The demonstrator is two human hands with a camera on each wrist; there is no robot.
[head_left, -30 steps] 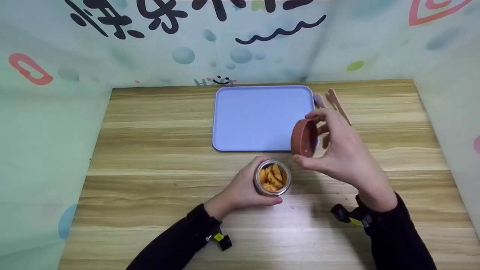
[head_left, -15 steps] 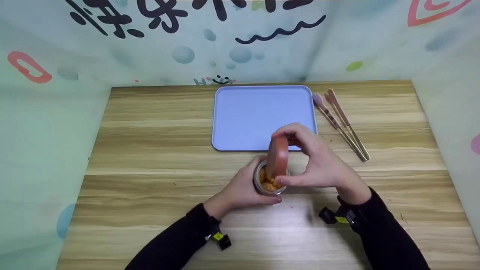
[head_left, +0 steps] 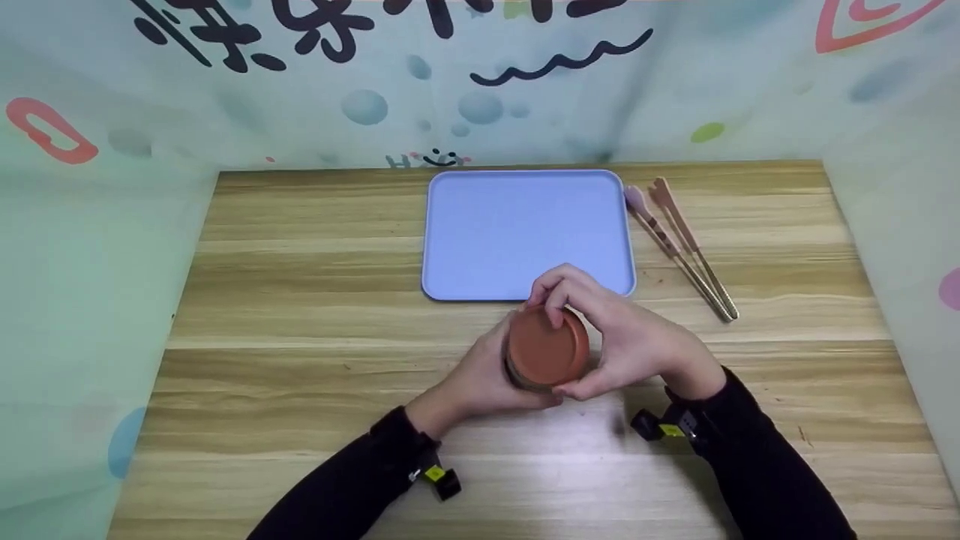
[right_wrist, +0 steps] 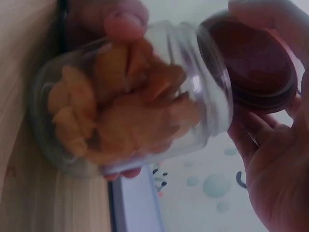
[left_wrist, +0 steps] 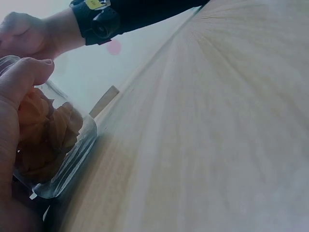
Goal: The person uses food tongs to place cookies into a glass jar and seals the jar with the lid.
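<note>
A clear glass jar [right_wrist: 215, 104] holds several orange-brown, ridged cookies [right_wrist: 140, 121]. My left hand [head_left: 480, 379] grips the jar round its side, thumb toward me, just in front of the tray. My right hand [head_left: 626, 330] holds a reddish-brown round lid [head_left: 544, 352] by its edge, fingers on the far side and thumb on the near side. In the head view the lid covers the jar's mouth. The right wrist view has it tilted at the rim, with its hollow inside partly showing. The left wrist view shows the cookies through the glass beside my thumb.
A blue-lavender rectangular tray [head_left: 525, 232] lies behind the jar on the wood-grain table [head_left: 300, 285]. To its right are two slim pink-and-gold utensil arms [head_left: 679, 251], close together at their near ends. A printed cloth [head_left: 300, 112] stands along the back and sides.
My right hand has brought the lid leftward and down from beside the tray onto the jar's mouth, turning it from upright to nearly flat. My left hand and the jar have stayed in place.
</note>
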